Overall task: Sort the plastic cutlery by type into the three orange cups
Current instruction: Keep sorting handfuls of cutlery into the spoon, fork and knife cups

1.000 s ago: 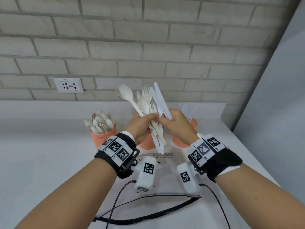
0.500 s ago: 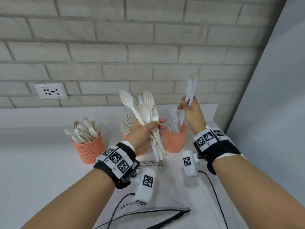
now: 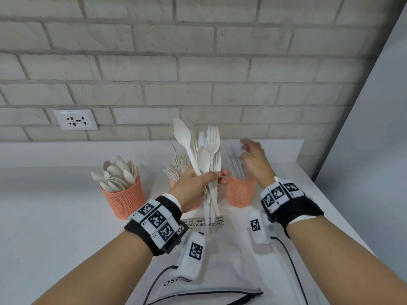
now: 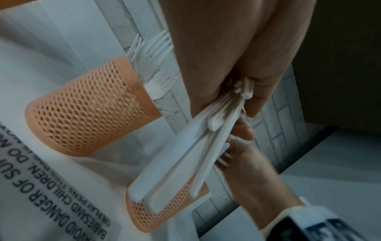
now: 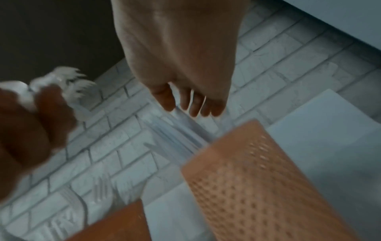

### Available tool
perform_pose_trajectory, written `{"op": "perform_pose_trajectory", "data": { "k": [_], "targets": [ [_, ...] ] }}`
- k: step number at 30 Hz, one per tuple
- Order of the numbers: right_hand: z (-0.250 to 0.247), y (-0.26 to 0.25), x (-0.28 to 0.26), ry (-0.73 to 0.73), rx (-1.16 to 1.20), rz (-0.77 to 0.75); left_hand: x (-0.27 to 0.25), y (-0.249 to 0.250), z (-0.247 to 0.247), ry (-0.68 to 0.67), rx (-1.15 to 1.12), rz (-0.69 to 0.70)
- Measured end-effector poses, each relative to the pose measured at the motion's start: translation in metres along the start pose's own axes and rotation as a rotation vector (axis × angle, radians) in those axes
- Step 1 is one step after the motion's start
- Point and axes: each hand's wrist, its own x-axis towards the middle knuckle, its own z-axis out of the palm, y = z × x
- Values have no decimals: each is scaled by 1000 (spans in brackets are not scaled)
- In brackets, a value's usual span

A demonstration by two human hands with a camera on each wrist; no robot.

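Observation:
My left hand grips a bundle of white plastic cutlery upright, spoons and forks fanned out above the fist; their handles stick out below it. Three orange mesh cups stand in a row on the white counter. The left cup is full of spoons. The middle cup holds forks and is mostly hidden behind my left hand in the head view. The right cup holds knives. My right hand hovers just above the right cup, fingers relaxed and empty.
A clear plastic bag with printed warning text lies on the counter in front of the cups. A brick wall with a socket stands behind. A grey panel closes off the right side. The counter edge runs diagonally at the right.
My right hand pulled knives out of the bundle, carried them right and let them go into the right cup; it now hovers empty. The left hand kept holding the bundle.

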Motion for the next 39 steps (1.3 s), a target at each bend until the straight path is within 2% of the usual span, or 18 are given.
{"op": "perform_pose_trajectory", "data": {
  "k": [3, 5, 9, 12, 16, 20, 25, 26, 30, 31, 32, 35, 39],
  "targets": [
    [-5, -36, -9, 230, 133, -239, -1, 0, 1, 41, 76, 13],
    [-4, -63, -17, 248, 184, -363, -2, -1, 1, 70, 149, 27],
    [6, -104, -29, 47, -9, -491, -7, -5, 0, 70, 349, 52],
    [18, -113, -33, -57, -196, -489, -12, -5, -2, 72, 449, 79],
    [22, -115, -33, -174, -132, -438, -19, -1, -8, 79, 444, 91],
    [25, -120, -36, -230, -157, -493, -22, 1, -18, 96, 411, 83],
    [27, -124, -44, -392, -305, -513, -24, -1, -28, 109, 317, 77],
    [27, -123, -44, -354, -254, -540, -25, 0, -30, 104, 280, 74],
    [27, -115, -42, 75, 28, -577, -25, 12, -39, 129, -57, -1],
    [27, -113, -46, 79, 51, -548, -24, 15, -42, 150, -139, -10],
    [27, -111, -50, 8, 55, -506, -23, 18, -45, 172, -213, -18],
    [35, -103, -67, -338, 33, -366, -18, 25, -54, 200, -344, -43],
    [45, -96, -80, -542, -82, -243, -17, 32, -64, 196, -496, -15]
  ]
}}
